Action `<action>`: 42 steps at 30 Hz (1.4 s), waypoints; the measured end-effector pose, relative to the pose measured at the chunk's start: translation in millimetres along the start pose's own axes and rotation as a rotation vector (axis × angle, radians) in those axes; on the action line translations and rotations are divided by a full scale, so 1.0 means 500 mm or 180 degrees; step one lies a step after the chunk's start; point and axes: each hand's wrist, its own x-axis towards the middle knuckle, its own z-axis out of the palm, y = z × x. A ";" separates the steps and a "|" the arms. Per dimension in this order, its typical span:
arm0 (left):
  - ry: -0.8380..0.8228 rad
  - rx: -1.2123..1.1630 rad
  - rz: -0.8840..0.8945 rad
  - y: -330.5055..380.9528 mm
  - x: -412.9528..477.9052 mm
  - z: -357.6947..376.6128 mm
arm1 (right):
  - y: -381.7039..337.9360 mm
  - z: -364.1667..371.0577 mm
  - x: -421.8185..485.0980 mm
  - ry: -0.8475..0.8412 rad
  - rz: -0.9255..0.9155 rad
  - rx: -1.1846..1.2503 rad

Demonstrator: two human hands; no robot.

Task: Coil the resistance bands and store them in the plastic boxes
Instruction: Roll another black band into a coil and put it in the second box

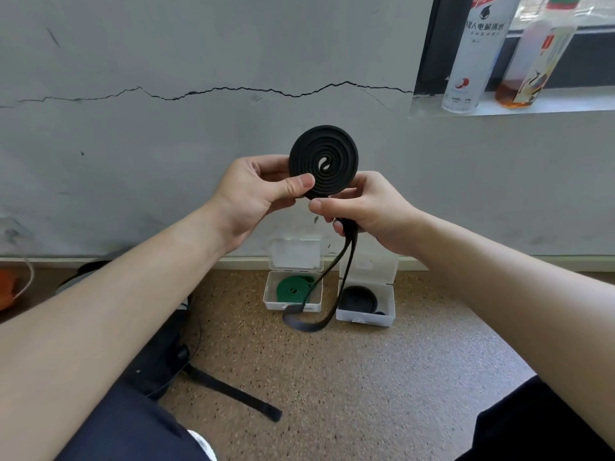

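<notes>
Evidently mid-wind: the black band (324,161) was held up at chest level in front of the wall (166,144), most of it already a flat spiral coil, its face turned toward the camera and its disc upright. The left hand (253,191) pinched the coil at its lower left edge, thumb pressed on the near face and the other fingers behind it, largely hidden. The right hand (376,211) sat just below and to the right of the coil, fingers curled round the unwound tail (307,327) where it left the rim, thumb tip close under the rim. From that grip the tail ran straight down as two strands side by side, its end loop lying on the floor (366,377) between the two open boxes. The long axis of the loose part was thus vertical, directly beneath the coil, and the right hand was the nearer one to it. Judgement: the next turn depends on the right fingers feeding the tail upward and tangent to the rim while the left pinch stops the spiral springing open. The left box (266,299) held a green band (293,289); the right box (366,319) held a dark coil (357,299).
</notes>
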 end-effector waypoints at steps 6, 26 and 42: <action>-0.0149 0.0531 0.0178 0.018 0.005 -0.013 | 0.003 -0.015 0.010 -0.0117 -0.0247 -0.0503; 0.0172 -0.0818 -0.0106 -0.005 -0.008 0.053 | 0.014 -0.013 0.001 0.0110 -0.0068 0.0155; -0.0451 0.1196 0.0336 0.030 0.004 -0.007 | 0.020 -0.042 -0.004 -0.0280 -0.0160 -0.0541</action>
